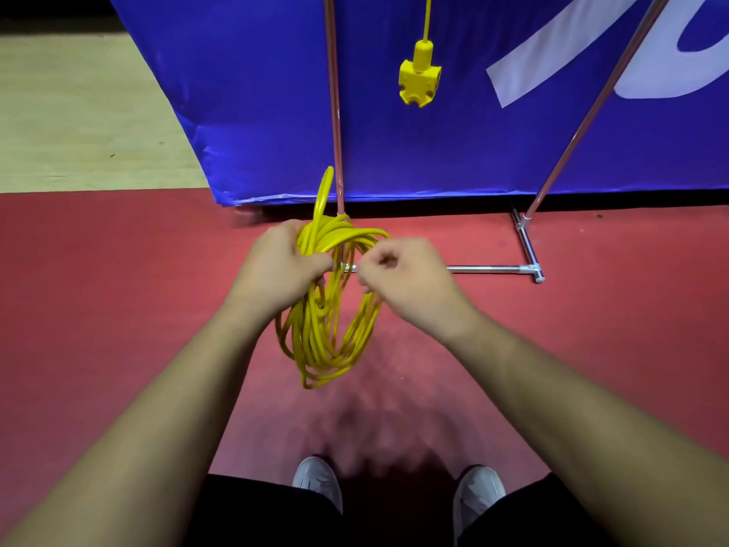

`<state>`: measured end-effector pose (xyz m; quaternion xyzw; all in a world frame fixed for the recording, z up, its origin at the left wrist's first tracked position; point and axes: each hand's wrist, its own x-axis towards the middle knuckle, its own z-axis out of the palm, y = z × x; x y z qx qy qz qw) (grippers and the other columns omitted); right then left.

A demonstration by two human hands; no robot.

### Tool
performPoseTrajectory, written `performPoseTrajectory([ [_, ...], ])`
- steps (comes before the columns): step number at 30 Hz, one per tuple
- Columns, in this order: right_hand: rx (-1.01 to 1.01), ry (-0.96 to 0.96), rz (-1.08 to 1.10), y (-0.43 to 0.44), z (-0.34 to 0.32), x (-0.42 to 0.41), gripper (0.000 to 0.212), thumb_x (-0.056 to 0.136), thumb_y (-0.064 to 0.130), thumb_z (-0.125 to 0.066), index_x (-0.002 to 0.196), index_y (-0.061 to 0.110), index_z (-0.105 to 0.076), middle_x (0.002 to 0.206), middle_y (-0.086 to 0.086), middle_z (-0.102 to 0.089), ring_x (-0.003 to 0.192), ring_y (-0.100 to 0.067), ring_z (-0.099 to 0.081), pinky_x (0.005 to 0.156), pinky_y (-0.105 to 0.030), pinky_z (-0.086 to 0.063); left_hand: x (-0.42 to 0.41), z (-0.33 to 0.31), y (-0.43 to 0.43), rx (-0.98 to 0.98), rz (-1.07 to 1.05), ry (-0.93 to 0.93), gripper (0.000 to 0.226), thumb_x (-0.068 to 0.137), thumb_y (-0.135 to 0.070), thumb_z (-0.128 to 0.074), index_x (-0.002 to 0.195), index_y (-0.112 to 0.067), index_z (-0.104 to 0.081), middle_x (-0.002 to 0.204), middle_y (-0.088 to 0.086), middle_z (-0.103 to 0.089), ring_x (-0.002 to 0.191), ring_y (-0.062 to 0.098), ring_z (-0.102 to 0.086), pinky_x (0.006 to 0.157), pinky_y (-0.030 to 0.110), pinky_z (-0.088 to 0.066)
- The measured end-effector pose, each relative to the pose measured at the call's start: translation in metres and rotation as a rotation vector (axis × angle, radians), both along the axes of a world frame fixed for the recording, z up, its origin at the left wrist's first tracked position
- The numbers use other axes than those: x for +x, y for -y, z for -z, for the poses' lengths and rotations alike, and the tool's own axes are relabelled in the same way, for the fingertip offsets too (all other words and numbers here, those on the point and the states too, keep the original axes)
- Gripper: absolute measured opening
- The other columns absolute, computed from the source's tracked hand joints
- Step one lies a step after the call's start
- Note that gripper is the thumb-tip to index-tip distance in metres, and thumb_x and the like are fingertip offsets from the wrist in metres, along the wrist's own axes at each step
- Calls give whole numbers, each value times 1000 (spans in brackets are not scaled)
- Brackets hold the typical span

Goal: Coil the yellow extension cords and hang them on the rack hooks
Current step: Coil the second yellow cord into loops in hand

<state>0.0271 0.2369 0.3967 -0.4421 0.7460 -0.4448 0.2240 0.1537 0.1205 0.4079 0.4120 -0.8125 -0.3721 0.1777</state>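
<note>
A yellow extension cord coil (pixel 327 333) hangs in several loops below my hands, above the red floor. My left hand (pixel 282 266) grips the top of the coil in a fist, and a short loop of cord sticks up above it. My right hand (pixel 402 276) is closed just right of the coil's top, pinching a strand. A second yellow cord hangs down from above, ending in a yellow multi-socket block (pixel 419 78) in front of the blue banner. The rack's hooks are out of view.
The metal rack has two upright poles (pixel 335 124) and a chrome base bar (pixel 489 269) on the red floor (pixel 118 290). A blue banner (pixel 244 92) stands behind the rack. My grey shoes (pixel 319 481) show at the bottom.
</note>
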Motion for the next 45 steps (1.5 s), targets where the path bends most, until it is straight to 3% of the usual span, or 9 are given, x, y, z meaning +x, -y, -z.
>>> performPoseTrajectory([
  [5,212,211,-283,12,42,2,58,87,22,-69,140,13,-49,140,-7,-54,129,-20,-51,109,-38,-41,6,-5,3,117,25,-92,19,68,-22,-68,82,-10,-66,62,7,-70,56,23,-64,61,39,-52],
  [13,122,260,-332,14,48,10,17,96,12,-56,79,10,-55,57,10,-54,55,-18,-38,48,-34,-31,6,-7,0,217,100,-184,14,76,-12,-71,89,-8,-66,72,15,-71,55,16,-61,60,35,-49],
  [18,-50,211,-224,10,23,9,17,98,8,-53,103,5,-68,63,-4,-52,50,-3,-48,49,-21,-38,16,-4,19,-121,61,-1,16,75,-17,-70,86,-11,-59,66,4,-68,62,18,-65,60,37,-49],
  [26,64,-153,-289,-4,-21,-23,14,93,6,-57,94,3,-70,48,28,-52,51,6,-52,50,-8,-36,36,14,40,-384,180,397,26,71,-16,-69,90,-16,-51,80,6,-58,81,35,-58,63,38,-42],
  [31,-59,-536,-80,1,-12,-44,20,89,25,-56,98,25,-74,85,-4,-47,80,-26,-51,71,-42,-47,31,13,36,-366,530,377,41,68,-18,-68,107,-24,-59,140,-17,-45,108,16,-58,76,30,-43],
  [37,-74,-349,-180,11,-14,-41,24,93,9,-48,100,17,-69,86,-1,-66,82,-16,-63,82,-37,-50,10,7,5,-188,714,224,26,69,-28,-62,92,-39,-55,139,-5,-36,97,13,-58,79,28,-43],
  [40,43,-91,-279,9,-14,-38,24,93,0,-48,101,8,-69,73,14,-63,62,0,-55,62,-18,-45,4,5,-2,-202,662,168,33,69,-30,-62,97,-46,-54,148,2,-32,121,12,-50,90,24,-41],
  [42,100,87,-297,10,-11,-39,26,90,-3,-48,96,6,-71,71,4,-61,59,-6,-48,58,-24,-37,2,3,-4,-220,652,147,48,70,-25,-66,117,-27,-59,134,-5,-51,120,2,-49,94,18,-39],
  [45,121,212,-315,8,-12,-39,25,86,2,-49,93,5,-73,69,-7,-60,61,-16,-46,56,-26,-34,4,-1,-8,-233,610,150,43,73,-12,-71,114,-21,-61,72,-25,-55,71,-17,-50,64,5,-35],
])
